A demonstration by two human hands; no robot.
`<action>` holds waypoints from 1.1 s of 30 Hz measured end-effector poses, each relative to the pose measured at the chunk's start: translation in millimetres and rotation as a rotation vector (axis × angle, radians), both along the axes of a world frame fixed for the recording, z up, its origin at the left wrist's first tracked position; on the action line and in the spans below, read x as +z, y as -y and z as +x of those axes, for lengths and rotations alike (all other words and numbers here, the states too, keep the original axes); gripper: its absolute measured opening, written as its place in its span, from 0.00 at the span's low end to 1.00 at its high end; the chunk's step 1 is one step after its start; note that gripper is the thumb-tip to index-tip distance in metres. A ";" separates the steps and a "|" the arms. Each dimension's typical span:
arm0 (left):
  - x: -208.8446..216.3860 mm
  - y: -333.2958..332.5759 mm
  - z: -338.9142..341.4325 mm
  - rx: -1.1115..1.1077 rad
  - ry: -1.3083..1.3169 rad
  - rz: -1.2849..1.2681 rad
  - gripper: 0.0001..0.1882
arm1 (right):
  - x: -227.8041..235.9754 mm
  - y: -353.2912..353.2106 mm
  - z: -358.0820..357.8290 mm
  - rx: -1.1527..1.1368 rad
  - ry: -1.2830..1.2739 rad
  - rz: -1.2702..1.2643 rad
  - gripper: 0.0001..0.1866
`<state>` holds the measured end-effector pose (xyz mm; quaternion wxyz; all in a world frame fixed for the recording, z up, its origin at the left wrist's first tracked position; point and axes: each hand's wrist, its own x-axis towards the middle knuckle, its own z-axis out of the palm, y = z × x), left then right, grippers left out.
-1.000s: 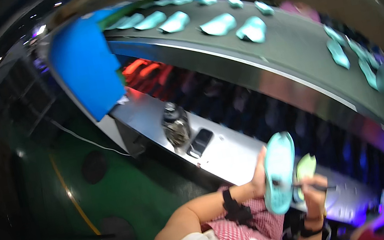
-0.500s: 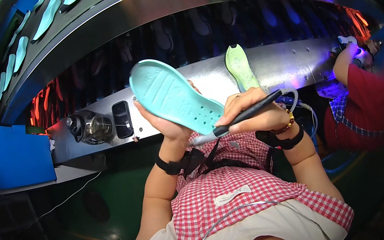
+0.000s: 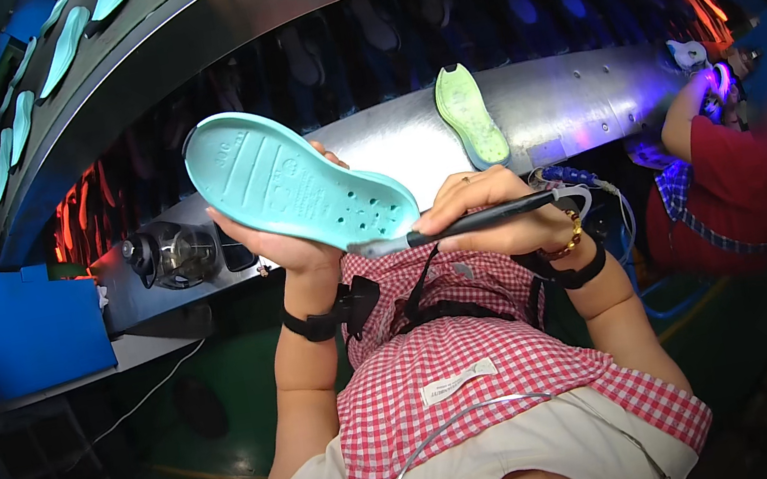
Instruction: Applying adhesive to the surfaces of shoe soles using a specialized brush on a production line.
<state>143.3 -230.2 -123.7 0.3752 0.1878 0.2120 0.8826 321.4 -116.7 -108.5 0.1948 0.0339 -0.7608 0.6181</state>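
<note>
A turquoise shoe sole (image 3: 282,175) rests tilted in my left hand (image 3: 289,251), inner face up, thumb and fingers at its edges. Ridges mark its wide end, and several small holes dot the other end. My right hand (image 3: 504,231) is closed around a black-handled brush (image 3: 486,216) with a thin tube at its back end. The brush's pale tip (image 3: 377,248) lies at the near edge of the holed end; exact contact is hard to make out. Beyond my right hand, a yellow-green sole (image 3: 472,118) lies on the metal ledge.
The metal ledge (image 3: 575,111) curves across in front of me. A dark lidded jug (image 3: 175,254) and a black tray (image 3: 239,255) stand on its left. Turquoise soles (image 3: 65,51) line the upper belt. A co-worker in red (image 3: 727,172) works at right, near hanging tubes (image 3: 587,180).
My left hand has shifted left with the turquoise sole, turning it flatter. The brush tip has moved left along the sole's near edge, and the handle is now more level.
</note>
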 end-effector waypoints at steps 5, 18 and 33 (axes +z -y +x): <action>11.3 1.9 1.8 -0.085 0.027 0.035 0.44 | -10.2 -6.3 -2.6 -0.031 0.132 -0.493 0.09; -24.8 11.2 19.0 -0.495 0.100 -0.055 0.32 | 17.3 -0.9 10.4 0.098 0.204 -0.375 0.11; 21.2 11.6 9.8 -0.811 -0.273 -0.742 0.23 | 46.4 -27.4 4.7 0.438 0.116 0.261 0.11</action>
